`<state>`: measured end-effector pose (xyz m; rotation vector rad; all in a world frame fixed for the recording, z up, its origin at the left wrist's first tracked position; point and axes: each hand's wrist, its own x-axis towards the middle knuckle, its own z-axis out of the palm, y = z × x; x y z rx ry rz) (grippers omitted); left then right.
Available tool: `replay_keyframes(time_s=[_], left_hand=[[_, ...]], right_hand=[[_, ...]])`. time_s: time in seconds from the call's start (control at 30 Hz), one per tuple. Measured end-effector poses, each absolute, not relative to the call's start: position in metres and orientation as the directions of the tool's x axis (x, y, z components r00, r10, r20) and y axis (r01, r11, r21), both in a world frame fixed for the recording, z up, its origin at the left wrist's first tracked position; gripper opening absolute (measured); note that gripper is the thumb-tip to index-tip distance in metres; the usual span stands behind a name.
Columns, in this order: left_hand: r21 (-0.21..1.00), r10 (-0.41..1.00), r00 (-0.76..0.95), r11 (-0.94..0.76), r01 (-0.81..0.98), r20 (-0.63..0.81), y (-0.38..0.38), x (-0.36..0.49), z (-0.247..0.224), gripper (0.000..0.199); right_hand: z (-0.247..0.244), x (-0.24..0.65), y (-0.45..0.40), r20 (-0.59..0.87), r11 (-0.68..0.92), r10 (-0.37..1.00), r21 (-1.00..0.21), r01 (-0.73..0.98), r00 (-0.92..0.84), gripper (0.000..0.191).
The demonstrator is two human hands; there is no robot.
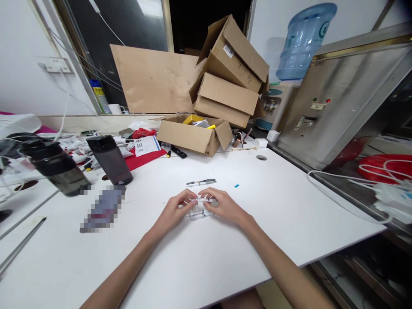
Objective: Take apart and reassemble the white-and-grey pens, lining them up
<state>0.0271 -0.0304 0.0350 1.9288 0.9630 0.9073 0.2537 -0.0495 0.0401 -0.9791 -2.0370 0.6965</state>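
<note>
My left hand (180,205) and my right hand (223,205) meet over the white table, fingers bent into a pinch. Between them they hold a slim, clear-and-white pen (204,200) level, one end in each hand. Just below it on the tabletop lie more clear pens (199,215) with dark parts, partly covered by the fingers. Beyond the hands, a grey-and-black pen and a clear one (201,183) rest side by side. A small blue scrap (237,186) lies to the right of them.
Two dark bottles (109,161) and a pixelated patch (103,210) are at the left, with a metal ruler-like strip (22,246) nearer. An open cardboard box (186,135) stands at the back among clutter. A white cable (344,210) loops over the right edge.
</note>
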Motion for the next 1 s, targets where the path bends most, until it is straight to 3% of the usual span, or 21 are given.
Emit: replay_keyframes(time_s=[0.17,0.3,0.43,0.67,1.0], left_hand=[[0.909,0.907,0.314,-0.355,0.217,0.28,-0.021,0.02,0.035,0.027],[0.921,0.918,0.241,-0.357,0.155,0.315,-0.014,0.015,0.034,0.024],[0.908,0.913,0.259,-0.37,0.198,0.315,-0.016,0.014,0.037,0.026],[0.831,0.904,0.372,-0.367,0.419,0.212,-0.02,0.013,0.043,0.028],[0.768,0.837,0.537,-0.409,0.493,0.101,-0.014,0.002,0.034,0.028]], right_hand=[[0.045,0.262,-0.045,0.441,0.472,0.88,-0.773,0.424,-0.177,0.026],[0.044,0.269,-0.037,0.424,0.423,0.903,-0.852,0.308,-0.067,0.026],[0.041,0.275,-0.03,0.384,0.395,0.919,-0.889,0.234,-0.092,0.021],[0.039,0.281,-0.029,0.376,0.404,0.914,-0.872,0.275,-0.151,0.021],[0.025,0.292,-0.032,0.136,0.284,0.925,-0.868,0.408,-0.356,0.019]])
